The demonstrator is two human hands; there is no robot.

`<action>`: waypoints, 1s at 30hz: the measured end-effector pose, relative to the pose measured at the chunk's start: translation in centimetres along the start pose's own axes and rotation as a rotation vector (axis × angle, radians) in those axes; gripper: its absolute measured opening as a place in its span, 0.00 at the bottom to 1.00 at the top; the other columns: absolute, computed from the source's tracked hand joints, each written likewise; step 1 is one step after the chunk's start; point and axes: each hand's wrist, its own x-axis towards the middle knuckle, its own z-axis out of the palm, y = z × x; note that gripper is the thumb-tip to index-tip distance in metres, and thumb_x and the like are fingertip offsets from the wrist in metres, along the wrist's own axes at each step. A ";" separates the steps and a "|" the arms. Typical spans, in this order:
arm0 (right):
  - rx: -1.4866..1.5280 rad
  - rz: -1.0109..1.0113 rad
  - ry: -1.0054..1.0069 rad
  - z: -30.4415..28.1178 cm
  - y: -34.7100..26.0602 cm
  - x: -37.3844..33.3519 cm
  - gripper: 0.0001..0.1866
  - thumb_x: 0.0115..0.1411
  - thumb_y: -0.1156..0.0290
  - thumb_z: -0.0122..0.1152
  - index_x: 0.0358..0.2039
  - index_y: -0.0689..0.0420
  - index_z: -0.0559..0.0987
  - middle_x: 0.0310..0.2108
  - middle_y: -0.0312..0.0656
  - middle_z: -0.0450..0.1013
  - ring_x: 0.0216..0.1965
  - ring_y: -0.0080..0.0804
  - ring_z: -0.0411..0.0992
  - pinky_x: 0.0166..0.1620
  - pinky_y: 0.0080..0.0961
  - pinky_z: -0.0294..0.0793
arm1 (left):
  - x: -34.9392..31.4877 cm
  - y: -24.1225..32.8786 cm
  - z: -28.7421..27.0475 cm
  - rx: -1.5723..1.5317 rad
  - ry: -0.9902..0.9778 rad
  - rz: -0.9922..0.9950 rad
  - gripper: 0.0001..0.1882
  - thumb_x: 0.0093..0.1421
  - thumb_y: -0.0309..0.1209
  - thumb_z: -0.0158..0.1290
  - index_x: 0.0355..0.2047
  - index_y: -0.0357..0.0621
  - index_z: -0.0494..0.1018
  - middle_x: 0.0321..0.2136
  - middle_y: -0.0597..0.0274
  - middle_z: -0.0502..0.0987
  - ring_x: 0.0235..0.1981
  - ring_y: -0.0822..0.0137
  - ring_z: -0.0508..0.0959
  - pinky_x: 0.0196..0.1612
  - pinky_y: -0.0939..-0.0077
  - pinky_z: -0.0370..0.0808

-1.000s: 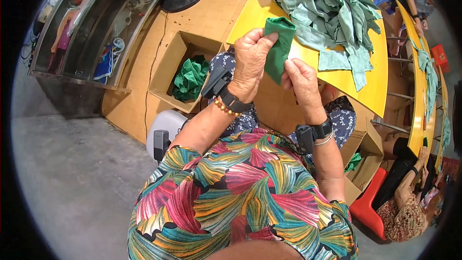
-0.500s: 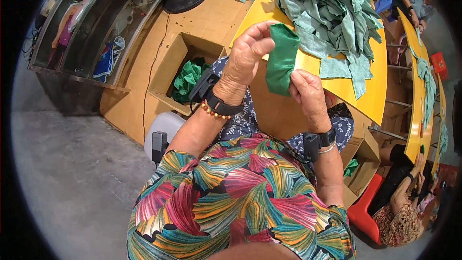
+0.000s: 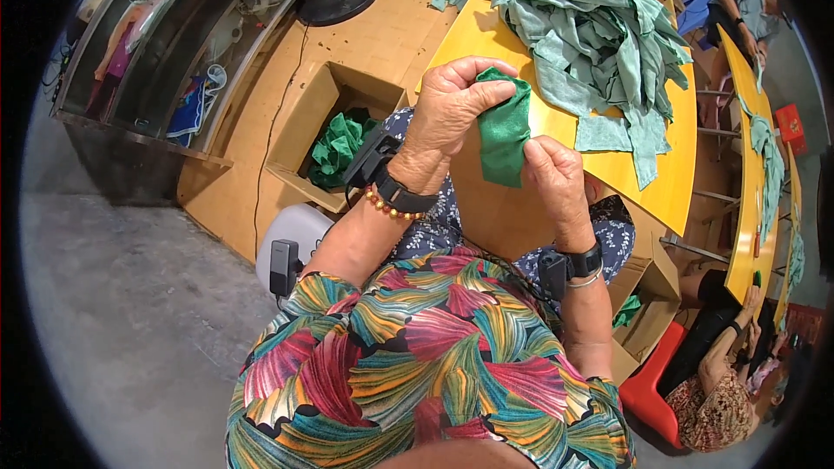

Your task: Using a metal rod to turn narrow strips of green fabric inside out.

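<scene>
One green cloth, pinched up top by left hand, gripped lower by right hand, both raised over yellow table

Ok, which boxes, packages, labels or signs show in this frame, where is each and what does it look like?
Open cardboard box: on the floor left of the left hand, brown, rectangular, holding bright green cloth.
Second cardboard box: under the yellow table, lower right, brown, flaps open, some green inside.
Red box: far right, small, flat.
No screens; no labels I can make out.
</scene>
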 end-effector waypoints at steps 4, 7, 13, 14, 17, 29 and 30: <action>-0.159 -0.117 0.036 -0.3 -1.2 -0.2 0.11 0.58 0.70 0.51 0.23 0.64 0.72 0.16 0.30 0.63 0.19 0.17 0.60 0.23 0.17 0.61 | -0.2 0.5 0.1 -0.091 -0.054 -0.066 0.12 0.52 0.24 0.54 0.38 0.34 0.72 0.31 0.61 0.76 0.30 0.75 0.75 0.37 0.83 0.73; -0.260 -0.147 0.039 -0.4 -1.6 0.0 0.11 0.58 0.70 0.51 0.25 0.65 0.73 0.16 0.31 0.63 0.19 0.19 0.61 0.24 0.18 0.63 | -0.5 0.4 0.4 -0.045 -0.077 -0.121 0.12 0.53 0.25 0.53 0.38 0.34 0.72 0.30 0.61 0.76 0.30 0.75 0.75 0.36 0.82 0.73; 0.180 0.132 -0.059 0.1 -0.8 0.0 0.15 0.60 0.65 0.49 0.17 0.55 0.68 0.13 0.27 0.59 0.14 0.11 0.53 0.18 0.11 0.50 | -0.3 -1.3 0.8 0.008 -0.063 -0.144 0.11 0.53 0.24 0.52 0.38 0.34 0.72 0.29 0.62 0.76 0.29 0.76 0.75 0.34 0.83 0.73; 0.180 0.132 -0.058 0.5 -0.6 -0.1 0.15 0.60 0.65 0.49 0.17 0.55 0.68 0.13 0.27 0.59 0.14 0.11 0.53 0.18 0.11 0.50 | -0.4 -1.8 0.9 -0.098 -0.001 -0.126 0.12 0.53 0.23 0.52 0.38 0.33 0.71 0.29 0.62 0.76 0.29 0.75 0.75 0.34 0.83 0.74; 0.273 0.202 -0.016 1.0 -0.1 -0.3 0.17 0.60 0.62 0.48 0.16 0.52 0.66 0.12 0.26 0.58 0.13 0.10 0.51 0.17 0.10 0.47 | -0.4 -2.7 1.5 -0.272 0.106 -0.011 0.14 0.51 0.21 0.54 0.39 0.32 0.69 0.28 0.61 0.75 0.28 0.73 0.76 0.33 0.82 0.75; -0.194 -0.172 0.091 0.4 -0.1 -0.3 0.13 0.59 0.68 0.50 0.21 0.60 0.73 0.15 0.28 0.61 0.19 0.12 0.55 0.22 0.12 0.54 | -0.6 -1.6 0.4 -0.110 0.021 -0.136 0.10 0.52 0.23 0.54 0.35 0.31 0.71 0.30 0.58 0.76 0.28 0.71 0.76 0.35 0.81 0.75; -0.018 -0.057 0.062 0.7 0.0 -0.3 0.13 0.59 0.67 0.50 0.21 0.60 0.73 0.15 0.27 0.61 0.19 0.12 0.55 0.21 0.12 0.54 | -0.8 -1.7 0.6 -0.110 0.021 -0.136 0.10 0.52 0.23 0.54 0.35 0.31 0.71 0.30 0.58 0.76 0.28 0.71 0.76 0.35 0.81 0.75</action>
